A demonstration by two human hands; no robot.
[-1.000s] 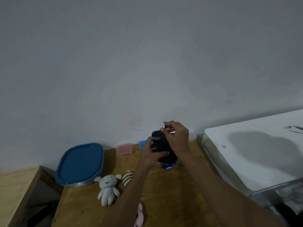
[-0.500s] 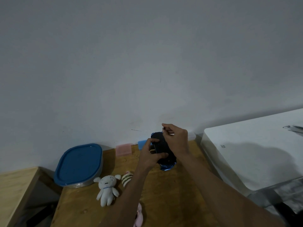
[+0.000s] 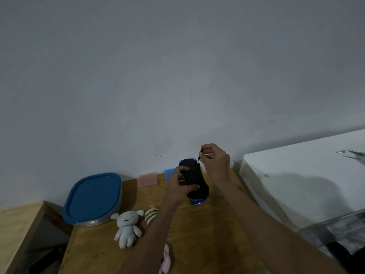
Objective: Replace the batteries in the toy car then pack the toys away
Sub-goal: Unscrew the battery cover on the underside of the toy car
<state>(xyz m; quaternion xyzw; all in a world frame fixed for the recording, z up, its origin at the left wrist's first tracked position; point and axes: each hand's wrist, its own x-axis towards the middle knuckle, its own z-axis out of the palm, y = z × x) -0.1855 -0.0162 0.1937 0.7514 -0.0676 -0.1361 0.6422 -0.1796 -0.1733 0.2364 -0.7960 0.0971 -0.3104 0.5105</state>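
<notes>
One car (image 3: 194,179) is held upside down above the wooden bench (image 3: 207,234), its dark underside up and its blue body toward the bench. It is gripped at its near left side by the left hand (image 3: 178,189), whose fingers (image 3: 190,187) are wrapped onto the chassis. One thin screwdriver (image 3: 199,156) is pinched in the curled fingers of the right hand (image 3: 216,162), its tip at the car's far end. Three plush toys are seen on the bench: one white (image 3: 127,227), one striped (image 3: 151,214), one pink (image 3: 165,262) (the last two partly hidden by the left arm). One box (image 3: 92,198) with a blue lid stands left. Two small blocks, pink (image 3: 147,179) and blue (image 3: 169,173), lie by the wall.
</notes>
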